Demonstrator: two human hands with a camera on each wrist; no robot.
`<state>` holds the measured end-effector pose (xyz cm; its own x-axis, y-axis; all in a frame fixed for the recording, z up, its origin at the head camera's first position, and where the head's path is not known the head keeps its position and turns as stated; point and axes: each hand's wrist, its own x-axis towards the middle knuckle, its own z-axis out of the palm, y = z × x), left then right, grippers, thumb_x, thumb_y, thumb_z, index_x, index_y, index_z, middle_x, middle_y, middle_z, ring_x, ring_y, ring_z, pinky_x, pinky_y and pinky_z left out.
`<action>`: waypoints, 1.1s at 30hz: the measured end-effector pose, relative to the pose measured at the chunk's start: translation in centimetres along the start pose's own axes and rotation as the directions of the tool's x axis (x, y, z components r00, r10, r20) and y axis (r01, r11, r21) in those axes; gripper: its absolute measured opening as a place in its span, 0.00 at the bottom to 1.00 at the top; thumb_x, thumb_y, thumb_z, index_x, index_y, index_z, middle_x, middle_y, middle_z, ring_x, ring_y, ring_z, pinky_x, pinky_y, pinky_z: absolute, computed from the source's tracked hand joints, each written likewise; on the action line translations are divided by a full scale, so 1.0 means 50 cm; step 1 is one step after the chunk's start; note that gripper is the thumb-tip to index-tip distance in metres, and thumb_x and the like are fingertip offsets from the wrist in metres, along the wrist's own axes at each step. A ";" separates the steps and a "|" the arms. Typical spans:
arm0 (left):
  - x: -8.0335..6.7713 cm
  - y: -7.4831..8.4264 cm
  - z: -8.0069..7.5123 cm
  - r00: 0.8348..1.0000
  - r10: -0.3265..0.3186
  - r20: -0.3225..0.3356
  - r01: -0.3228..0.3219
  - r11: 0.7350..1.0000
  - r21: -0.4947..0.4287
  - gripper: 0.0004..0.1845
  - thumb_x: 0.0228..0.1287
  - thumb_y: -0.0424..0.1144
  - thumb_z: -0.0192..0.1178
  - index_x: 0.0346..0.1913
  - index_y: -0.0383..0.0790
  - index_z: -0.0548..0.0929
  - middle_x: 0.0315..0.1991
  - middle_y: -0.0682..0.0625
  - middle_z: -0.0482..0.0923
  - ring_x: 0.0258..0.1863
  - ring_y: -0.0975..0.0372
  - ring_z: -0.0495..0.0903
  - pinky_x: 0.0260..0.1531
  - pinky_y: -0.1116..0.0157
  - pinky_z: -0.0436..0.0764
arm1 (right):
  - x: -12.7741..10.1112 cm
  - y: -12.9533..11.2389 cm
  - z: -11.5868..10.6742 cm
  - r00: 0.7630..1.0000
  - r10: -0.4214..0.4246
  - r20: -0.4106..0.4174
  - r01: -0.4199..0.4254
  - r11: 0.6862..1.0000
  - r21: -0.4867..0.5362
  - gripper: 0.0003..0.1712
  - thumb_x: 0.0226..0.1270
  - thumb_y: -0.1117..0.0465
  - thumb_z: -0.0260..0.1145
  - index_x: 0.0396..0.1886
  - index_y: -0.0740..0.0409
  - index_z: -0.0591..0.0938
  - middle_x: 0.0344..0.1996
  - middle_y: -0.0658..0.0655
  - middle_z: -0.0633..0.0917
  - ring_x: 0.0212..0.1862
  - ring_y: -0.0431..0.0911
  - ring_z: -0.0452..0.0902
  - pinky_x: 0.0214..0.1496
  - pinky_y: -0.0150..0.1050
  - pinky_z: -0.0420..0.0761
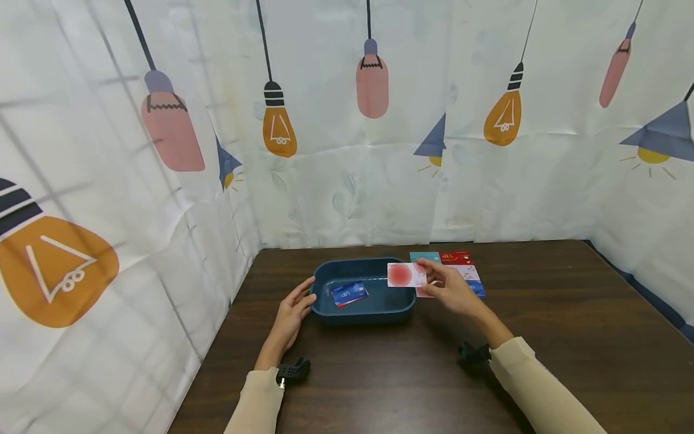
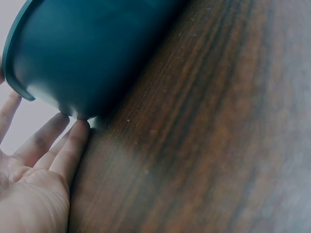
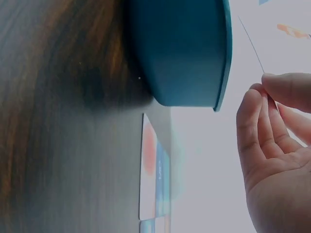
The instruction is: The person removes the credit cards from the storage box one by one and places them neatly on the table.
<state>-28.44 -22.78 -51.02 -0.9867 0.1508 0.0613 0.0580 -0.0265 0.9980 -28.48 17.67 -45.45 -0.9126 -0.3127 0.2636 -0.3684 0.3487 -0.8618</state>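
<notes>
Over the right rim of the teal tray (image 1: 331, 272), the person's right hand (image 1: 450, 288) pinches a white card with a red disc (image 1: 403, 275) between thumb and fingertips, the other fingers loosely curled behind it. The card is level, its long axis running left to right, its free end already past the tray's rim while the held end stays outside. The tray's open basin therefore lies directly left of and below the grip, and a blue card (image 1: 349, 293) rests tilted on its floor. Just behind the right hand, several more cards (image 1: 466, 268) lie flat on the dark wooden table (image 1: 569, 313), touching or overlapping one another beside the tray.

The left hand (image 1: 293, 310) holds nothing: its fingers are straight and rest against the tray's left wall. The right hand is the one near the cards; the left is across the tray from them.

From the left wrist, the fingertips (image 2: 77, 128) show touching the tray's lower edge where it meets the wood, a contact the head view leaves vague. From the right wrist, the held card appears only edge-on as a thin line above the curled fingers (image 3: 257, 126), and cards on the table (image 3: 154, 170) show beneath the tray's wall; the tray's inside and the blue card are hidden there.
</notes>
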 end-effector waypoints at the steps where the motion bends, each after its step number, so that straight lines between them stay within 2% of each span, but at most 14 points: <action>1: 0.000 0.000 0.001 1.000 0.001 0.000 -0.001 1.000 0.001 0.27 0.79 0.40 0.55 0.76 0.50 0.69 0.78 0.43 0.63 0.76 0.51 0.65 0.63 0.67 0.77 | -0.001 0.000 -0.003 1.000 0.007 -0.002 -0.007 1.000 -0.002 0.34 0.69 0.71 0.66 0.74 0.65 0.70 0.51 0.66 0.78 0.47 0.55 0.76 0.44 0.29 0.84; 7: 0.000 0.001 0.001 1.000 0.002 0.001 -0.002 1.000 0.000 0.27 0.78 0.41 0.56 0.77 0.49 0.68 0.78 0.43 0.63 0.76 0.50 0.64 0.65 0.65 0.76 | -0.002 0.004 -0.017 1.000 0.030 -0.004 -0.031 0.999 -0.023 0.34 0.69 0.71 0.66 0.74 0.65 0.69 0.54 0.67 0.78 0.47 0.54 0.76 0.42 0.31 0.84; 14: 0.002 0.001 0.002 1.000 0.008 0.004 -0.008 1.000 -0.012 0.28 0.78 0.40 0.56 0.77 0.48 0.68 0.77 0.41 0.65 0.75 0.50 0.66 0.63 0.67 0.77 | -0.005 0.004 -0.041 0.999 0.039 0.010 -0.038 0.999 -0.028 0.33 0.70 0.69 0.67 0.73 0.65 0.70 0.52 0.68 0.80 0.46 0.53 0.77 0.39 0.41 0.86; 19: 0.002 -0.004 0.000 1.000 0.005 -0.002 -0.005 1.000 -0.021 0.27 0.78 0.40 0.57 0.76 0.48 0.69 0.76 0.41 0.65 0.75 0.50 0.67 0.60 0.70 0.78 | -0.007 0.009 -0.065 0.999 0.038 0.019 -0.037 0.997 -0.061 0.33 0.70 0.69 0.67 0.73 0.67 0.70 0.49 0.68 0.80 0.45 0.53 0.78 0.38 0.38 0.85; 26: 0.001 -0.008 -0.003 1.000 0.003 0.003 -0.002 1.000 -0.023 0.28 0.77 0.42 0.58 0.76 0.49 0.69 0.76 0.41 0.65 0.75 0.50 0.67 0.62 0.69 0.77 | -0.009 0.018 -0.098 0.999 0.023 0.030 -0.019 0.993 -0.120 0.33 0.68 0.70 0.69 0.72 0.69 0.71 0.49 0.67 0.80 0.43 0.53 0.78 0.40 0.32 0.84; 33: 0.002 -0.005 -0.001 1.000 0.012 0.002 -0.012 1.000 -0.025 0.28 0.77 0.42 0.58 0.76 0.48 0.69 0.76 0.41 0.65 0.74 0.49 0.67 0.59 0.71 0.78 | -0.013 0.030 -0.125 0.998 0.041 0.042 -0.036 0.992 -0.119 0.33 0.68 0.70 0.68 0.72 0.70 0.71 0.45 0.67 0.79 0.41 0.50 0.77 0.38 0.31 0.83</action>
<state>-28.57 -22.82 -51.25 -0.9856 0.1524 0.0729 0.0656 -0.0526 0.9965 -29.54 23.93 -44.22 -0.9187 -0.3347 0.2098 -0.3541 0.4624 -0.8129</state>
